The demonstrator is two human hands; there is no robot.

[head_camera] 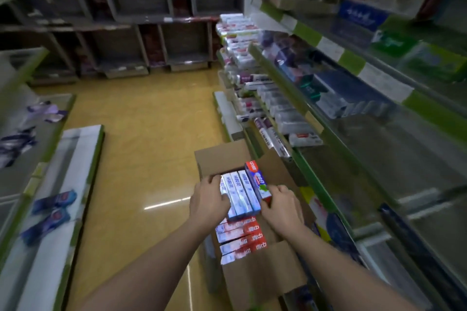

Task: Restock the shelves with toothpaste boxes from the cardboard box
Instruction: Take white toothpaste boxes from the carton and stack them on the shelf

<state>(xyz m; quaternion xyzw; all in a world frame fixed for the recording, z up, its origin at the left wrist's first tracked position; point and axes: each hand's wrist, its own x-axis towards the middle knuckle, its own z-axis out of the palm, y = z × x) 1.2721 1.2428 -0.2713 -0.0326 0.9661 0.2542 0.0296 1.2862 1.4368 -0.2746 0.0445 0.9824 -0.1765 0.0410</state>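
An open cardboard box (262,275) stands on the floor beside the right-hand shelves. Inside lie red-and-white toothpaste boxes (240,237). Above them I hold a row of pale blue toothpaste boxes (240,194) with one red, blue and green box (257,179) on its right side. My left hand (209,199) grips the left end of the row, fingers curled over its far edge. My right hand (280,207) grips the right end against the red and green box.
Shelves (336,141) on the right carry toothpaste and other packs, with bare stretches on the lower tiers. A low shelf (75,166) on the left holds blue packets (54,202). Yellow floor (141,134) runs between them; dark racks stand at the far end.
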